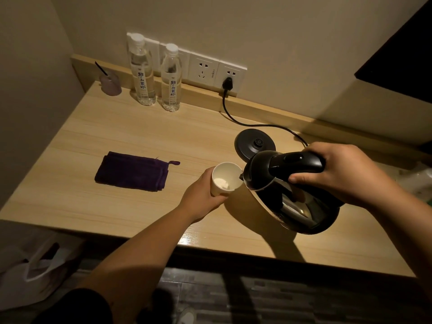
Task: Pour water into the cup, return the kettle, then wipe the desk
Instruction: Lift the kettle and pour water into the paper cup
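Risk of spill: electric kettle [289, 190] spout barely over paper cup [226, 178] rim, tilting too fast likely overshoots or knocks light cup. Cup near desk [93, 202] centre. Left hand [203, 195] wrapped around cup from 7 o'clock; right hand [339, 174] clenched on handle, wrist rolled toward 9 o'clock. Kettle base [253, 145] waiting at 1 o'clock, purple cloth [133, 170] at 9 o'clock
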A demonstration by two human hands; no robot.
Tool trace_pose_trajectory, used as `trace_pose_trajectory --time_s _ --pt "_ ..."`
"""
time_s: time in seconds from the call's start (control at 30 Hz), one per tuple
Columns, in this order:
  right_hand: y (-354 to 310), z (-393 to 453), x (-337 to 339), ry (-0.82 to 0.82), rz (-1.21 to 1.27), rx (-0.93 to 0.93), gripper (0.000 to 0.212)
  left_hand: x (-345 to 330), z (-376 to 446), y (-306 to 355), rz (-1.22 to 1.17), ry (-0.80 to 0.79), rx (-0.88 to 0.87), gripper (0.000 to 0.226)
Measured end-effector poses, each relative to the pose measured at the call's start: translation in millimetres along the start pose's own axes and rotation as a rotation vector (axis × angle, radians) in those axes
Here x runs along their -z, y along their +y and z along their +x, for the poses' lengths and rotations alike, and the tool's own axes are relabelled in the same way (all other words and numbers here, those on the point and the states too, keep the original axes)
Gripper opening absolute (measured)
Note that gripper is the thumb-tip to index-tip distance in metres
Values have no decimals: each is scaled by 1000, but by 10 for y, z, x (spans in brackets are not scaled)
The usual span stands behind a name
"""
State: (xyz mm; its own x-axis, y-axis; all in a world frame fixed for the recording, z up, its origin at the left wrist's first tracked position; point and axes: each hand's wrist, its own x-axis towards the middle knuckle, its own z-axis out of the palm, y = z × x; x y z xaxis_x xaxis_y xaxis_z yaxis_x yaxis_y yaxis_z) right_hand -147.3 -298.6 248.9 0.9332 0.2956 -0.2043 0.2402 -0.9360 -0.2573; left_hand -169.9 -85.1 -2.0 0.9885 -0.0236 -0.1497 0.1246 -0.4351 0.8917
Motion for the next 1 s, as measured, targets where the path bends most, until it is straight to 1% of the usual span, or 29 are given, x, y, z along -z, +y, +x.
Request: trace_pose_trajectory --time_s 0.27,0.43,0.67,1.0 --pt "-78 26 54 -46 -20 16 31 -6 4 -6 10 5 -2 85" --pt "-141 58 85 -35 -67 41 30 0 4 -8 16 2 -11 84" --pt "-192 100 116 -43 -115 48 36 5 11 -6 15 -5 -3 83" --pt "-190 137 129 -63 -142 66 34 2 9 -4 18 -3 -9 84"
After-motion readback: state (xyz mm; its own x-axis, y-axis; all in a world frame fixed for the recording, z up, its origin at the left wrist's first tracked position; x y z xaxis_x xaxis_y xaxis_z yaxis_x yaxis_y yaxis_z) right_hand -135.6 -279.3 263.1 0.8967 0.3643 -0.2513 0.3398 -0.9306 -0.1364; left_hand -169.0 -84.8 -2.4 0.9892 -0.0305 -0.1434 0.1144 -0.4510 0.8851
